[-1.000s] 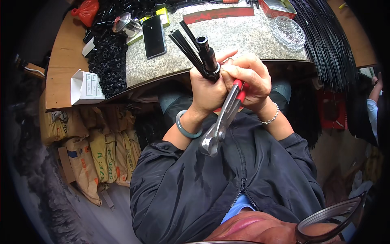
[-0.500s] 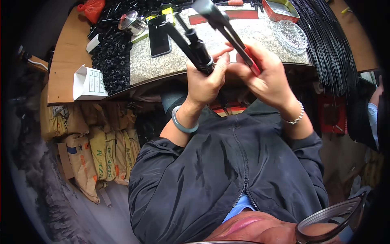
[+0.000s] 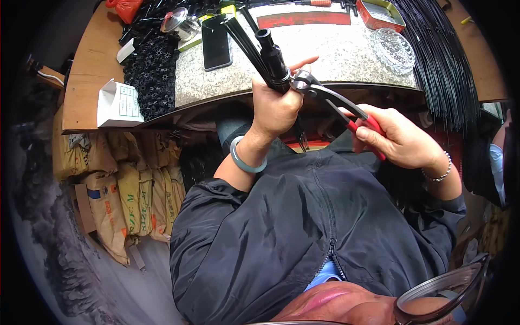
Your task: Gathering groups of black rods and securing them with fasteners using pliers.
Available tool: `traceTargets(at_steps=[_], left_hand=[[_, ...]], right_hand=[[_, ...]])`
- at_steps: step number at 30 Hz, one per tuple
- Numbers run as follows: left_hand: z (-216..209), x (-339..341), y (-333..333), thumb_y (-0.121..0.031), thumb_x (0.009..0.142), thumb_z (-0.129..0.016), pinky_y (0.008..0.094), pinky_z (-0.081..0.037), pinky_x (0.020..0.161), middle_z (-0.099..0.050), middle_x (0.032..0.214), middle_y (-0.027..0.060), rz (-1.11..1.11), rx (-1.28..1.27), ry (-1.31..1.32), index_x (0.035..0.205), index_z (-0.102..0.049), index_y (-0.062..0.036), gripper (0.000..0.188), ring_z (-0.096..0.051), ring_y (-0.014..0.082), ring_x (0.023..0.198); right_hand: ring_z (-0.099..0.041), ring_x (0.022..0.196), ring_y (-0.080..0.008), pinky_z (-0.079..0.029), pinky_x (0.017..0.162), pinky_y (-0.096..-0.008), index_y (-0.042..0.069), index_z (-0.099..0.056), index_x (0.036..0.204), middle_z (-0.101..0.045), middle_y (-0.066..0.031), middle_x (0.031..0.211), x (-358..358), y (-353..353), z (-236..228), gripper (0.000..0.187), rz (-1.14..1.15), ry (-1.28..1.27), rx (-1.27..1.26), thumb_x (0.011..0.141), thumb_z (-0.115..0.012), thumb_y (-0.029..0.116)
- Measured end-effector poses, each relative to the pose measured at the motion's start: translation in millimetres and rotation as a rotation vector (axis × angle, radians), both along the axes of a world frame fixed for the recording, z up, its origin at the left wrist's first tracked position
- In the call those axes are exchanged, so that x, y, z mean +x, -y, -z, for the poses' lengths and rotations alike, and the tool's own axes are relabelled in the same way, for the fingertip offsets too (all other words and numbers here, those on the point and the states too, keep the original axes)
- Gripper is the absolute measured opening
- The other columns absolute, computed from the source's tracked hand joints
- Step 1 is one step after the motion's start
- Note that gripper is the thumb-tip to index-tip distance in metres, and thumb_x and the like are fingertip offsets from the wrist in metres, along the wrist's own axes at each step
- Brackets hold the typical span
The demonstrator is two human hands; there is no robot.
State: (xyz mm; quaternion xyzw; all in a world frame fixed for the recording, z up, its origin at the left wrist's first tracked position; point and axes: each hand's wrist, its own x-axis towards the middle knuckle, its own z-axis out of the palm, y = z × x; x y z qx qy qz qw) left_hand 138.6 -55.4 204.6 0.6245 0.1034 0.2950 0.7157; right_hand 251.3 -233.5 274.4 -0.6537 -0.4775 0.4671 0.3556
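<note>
My left hand [image 3: 275,111] is closed around a black tubular part [image 3: 273,57] together with a bundle of thin black rods [image 3: 246,47] that fan out up and to the left. Their lower ends poke out below the fist. In my right hand [image 3: 403,138] are pliers [image 3: 337,98] with red handles. The metal jaws of the pliers meet a ring at the side of the tubular part, close to my left thumb and index finger. Whether the jaws pinch the ring cannot be made out. Both hands are just off the table's near edge.
On the speckled tabletop [image 3: 336,59] lie a phone [image 3: 216,46], a glass dish [image 3: 394,51] and a red tin [image 3: 382,15]. Small black parts [image 3: 154,70] are heaped at left by a white box [image 3: 119,105]. Long black rods [image 3: 449,65] overhang the edge at right. Sacks [image 3: 132,197] stand below.
The pliers have swung from pointing up and away to pointing left, with their jaws now at the tubular part. My right hand has moved right and nearer to me.
</note>
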Motion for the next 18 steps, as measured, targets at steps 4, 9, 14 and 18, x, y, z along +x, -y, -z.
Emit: traceTargets(at_steps=[4, 9, 14, 18], left_hand=[[1, -2, 3, -0.002, 0.086, -0.053, 0.017, -0.028, 0.035, -0.045, 0.052, -0.0045, -0.021, 0.075, 0.02, 0.107, -0.057, 0.0096, 0.024, -0.036, 0.0008, 0.037], [4, 1, -5, 0.001, 0.085, -0.052, 0.018, -0.026, 0.037, -0.044, 0.054, -0.006, -0.127, 0.465, 0.08, 0.105, -0.06, 0.0078, 0.023, -0.036, 0.0007, 0.04], [-11, -2, 5, 0.001, 0.086, -0.051, 0.0179, -0.027, 0.037, -0.043, 0.053, -0.006, -0.036, 0.105, 0.043, 0.105, -0.06, 0.0083, 0.022, -0.034, 0.0009, 0.039], [-12, -5, 2, 0.001, 0.085, -0.05, 0.0171, -0.028, 0.038, -0.045, 0.055, -0.005, -0.03, 0.062, 0.055, 0.106, -0.059, 0.0081, 0.024, -0.035, 0.0009, 0.041]], right_hand=[[-0.051, 0.051, -0.0089, -0.043, 0.049, -0.0234, 0.001, -0.048, 0.1, -0.053, -0.0037, 0.062, 1, -2, -26, 0.019, -0.011, -0.025, -0.174, 0.094, -0.046, 0.019], [-0.045, 0.04, -0.0077, -0.036, 0.038, -0.0209, 0.003, -0.047, 0.093, -0.047, -0.0014, 0.051, -4, -3, -20, 0.019, 0.029, -0.11, -0.339, 0.096, -0.04, 0.02], [-0.045, 0.044, -0.0044, -0.037, 0.041, -0.0198, 0.002, -0.048, 0.092, -0.048, -0.0012, 0.054, -8, -1, 10, 0.021, 0.063, -0.156, -0.09, 0.096, -0.041, 0.021], [-0.04, 0.046, -0.0038, -0.034, 0.042, -0.0201, 0.002, -0.048, 0.091, -0.048, 0.0009, 0.055, -5, -2, 7, 0.02, 0.027, 0.048, 0.004, 0.095, -0.043, 0.021]])
